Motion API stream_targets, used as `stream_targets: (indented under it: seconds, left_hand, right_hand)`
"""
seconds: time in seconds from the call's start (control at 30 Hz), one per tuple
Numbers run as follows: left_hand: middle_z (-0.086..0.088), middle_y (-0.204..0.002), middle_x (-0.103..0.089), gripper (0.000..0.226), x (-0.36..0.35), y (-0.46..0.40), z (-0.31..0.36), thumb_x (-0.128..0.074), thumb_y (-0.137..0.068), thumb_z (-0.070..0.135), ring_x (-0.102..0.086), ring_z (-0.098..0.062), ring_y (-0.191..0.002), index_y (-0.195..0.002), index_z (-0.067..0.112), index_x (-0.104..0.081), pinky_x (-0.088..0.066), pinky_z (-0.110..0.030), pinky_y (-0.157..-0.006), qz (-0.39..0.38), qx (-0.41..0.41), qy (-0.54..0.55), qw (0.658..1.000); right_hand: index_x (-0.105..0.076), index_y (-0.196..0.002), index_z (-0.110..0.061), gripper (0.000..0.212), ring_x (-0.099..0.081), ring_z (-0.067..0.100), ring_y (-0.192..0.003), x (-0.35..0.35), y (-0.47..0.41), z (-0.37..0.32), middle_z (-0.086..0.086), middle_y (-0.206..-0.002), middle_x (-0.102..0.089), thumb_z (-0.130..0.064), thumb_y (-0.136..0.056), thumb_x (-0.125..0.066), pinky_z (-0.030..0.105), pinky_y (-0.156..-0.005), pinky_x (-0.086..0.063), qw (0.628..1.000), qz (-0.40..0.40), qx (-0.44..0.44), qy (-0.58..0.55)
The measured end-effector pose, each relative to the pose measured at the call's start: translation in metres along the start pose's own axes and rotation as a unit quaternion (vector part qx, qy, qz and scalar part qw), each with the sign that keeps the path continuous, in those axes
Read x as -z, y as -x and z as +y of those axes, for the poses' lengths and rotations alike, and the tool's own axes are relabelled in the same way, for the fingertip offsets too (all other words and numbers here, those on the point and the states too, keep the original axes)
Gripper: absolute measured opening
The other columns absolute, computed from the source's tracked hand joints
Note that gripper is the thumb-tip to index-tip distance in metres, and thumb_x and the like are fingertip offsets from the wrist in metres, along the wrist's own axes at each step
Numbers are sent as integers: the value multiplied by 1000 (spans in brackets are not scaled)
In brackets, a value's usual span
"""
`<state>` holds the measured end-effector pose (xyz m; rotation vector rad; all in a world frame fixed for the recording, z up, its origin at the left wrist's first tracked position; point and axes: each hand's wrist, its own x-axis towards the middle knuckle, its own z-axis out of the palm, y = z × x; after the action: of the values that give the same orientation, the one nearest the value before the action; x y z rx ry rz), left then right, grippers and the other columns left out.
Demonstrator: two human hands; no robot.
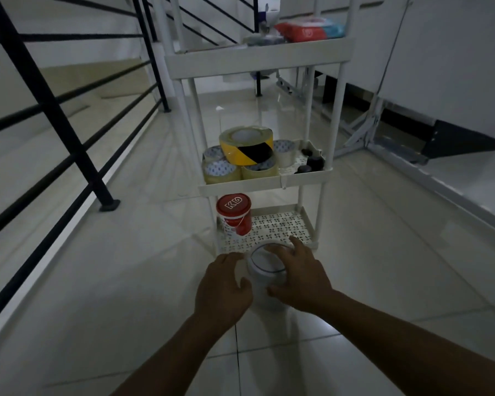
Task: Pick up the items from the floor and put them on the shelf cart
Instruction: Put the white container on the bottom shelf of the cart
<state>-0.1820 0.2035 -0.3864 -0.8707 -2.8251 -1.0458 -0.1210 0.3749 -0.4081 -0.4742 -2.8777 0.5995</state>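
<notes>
A white tub with a blue-ringed lid point(265, 270) is held between both hands just in front of the white shelf cart's point(257, 57) bottom shelf point(280, 224). My left hand point(223, 287) presses its left side; my right hand point(297, 272) wraps its right side and lid edge. Whether the tub rests on the tiles or is lifted, I cannot tell. A red-lidded tub point(235, 214) stands at the left of the bottom shelf. The middle shelf carries a yellow-black tape roll point(246, 148) stacked on several clear tape rolls point(220, 171), plus small dark objects point(312, 161). The top shelf holds a red packet point(303, 31).
A black stair railing point(69, 124) runs along the left, with its base foot point(109, 205) on the tiles. A white folding frame and a dark panel point(452, 141) lie to the right of the cart. Glossy pale floor tiles point(126, 281) surround the cart.
</notes>
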Motion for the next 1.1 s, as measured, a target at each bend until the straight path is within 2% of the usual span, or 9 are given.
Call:
stream_targets:
  seconds: [0.1, 0.23, 0.37, 0.47, 0.53, 0.63, 0.8, 0.93, 1.1]
  left_hand:
    - [-2, -128, -58, 50, -5, -7, -8, -64, -79, 19, -54, -22, -118, -128, 19, -55, -44, -30, -95, 4, -7, 7, 1000]
    - [-4, -125, -61, 48, -10, -13, -13, -64, -78, 13, -56, -21, -115, -125, 16, -58, -39, -22, -92, 6, -25, 16, 1000]
    - [-5, -114, -65, 44, -11, -12, -10, -57, -74, 15, -61, -23, -107, -117, 15, -63, -44, -25, -89, 8, -58, 36, 998]
    - [-3, -111, -66, 43, -12, -10, -6, -57, -72, 18, -62, -21, -103, -115, 15, -64, -42, -20, -84, 35, -64, 53, 996]
    - [-2, -116, -65, 44, -14, -9, -6, -60, -75, 16, -60, -19, -108, -119, 16, -62, -45, -24, -87, 49, -50, 63, 996]
    - [-2, -124, -62, 47, -18, -12, -5, -65, -78, 10, -56, -20, -116, -124, 17, -59, -47, -33, -97, 62, -47, 56, 995]
    - [-3, -130, -58, 52, -27, -32, -4, -65, -79, 12, -52, -21, -122, -130, 16, -56, -40, -27, -98, 77, -64, 45, 994]
    - [-5, -139, -52, 59, -39, -56, -12, -65, -79, 15, -45, -23, -131, -136, 15, -52, -44, -37, -105, 89, -89, 29, 992]
    - [-5, -143, -49, 58, -55, -82, -28, -65, -81, 17, -42, -23, -133, -137, 15, -51, -44, -39, -105, 77, -87, 18, 993]
  right_hand:
    - [-33, -143, -40, 89, -23, 32, -142, -16, -5, 6, 11, -157, -18, -53, -66, -77, 45, -110, -38, 1000, 1, 7, -8]
    - [-39, -140, -34, 79, -29, 31, -136, -28, -3, 10, 11, -150, -26, -46, -70, -75, 39, -106, -41, 998, 46, 36, -39]
    - [-45, -134, -32, 76, -29, 30, -133, -26, 7, 12, 10, -145, -30, -46, -66, -76, 35, -100, -40, 993, 68, 81, -55]
    - [-52, -131, -30, 75, -31, 33, -134, -24, 23, 20, 14, -145, -34, -45, -62, -78, 39, -99, -45, 988, 83, 122, -39]
    - [-56, -128, -28, 74, -35, 37, -133, -23, 29, 28, 16, -144, -38, -45, -60, -79, 46, -96, -50, 984, 106, 145, -11]
    - [-55, -126, -26, 75, -33, 42, -134, -19, 24, 42, 18, -143, -36, -41, -59, -85, 52, -96, -48, 974, 139, 175, 25]
    - [-55, -124, -24, 74, -23, 44, -140, -19, -13, 59, 20, -147, -30, -28, -58, -89, 56, -98, -44, 964, 184, 187, 51]
    - [-56, -124, -22, 69, -23, 47, -140, -26, -52, 66, 24, -146, -33, -22, -62, -87, 59, -100, -43, 963, 197, 175, 49]
    - [-58, -127, -19, 70, -29, 46, -136, -34, -98, 71, 24, -143, -37, -32, -63, -83, 60, -97, -46, 969, 200, 143, 31]
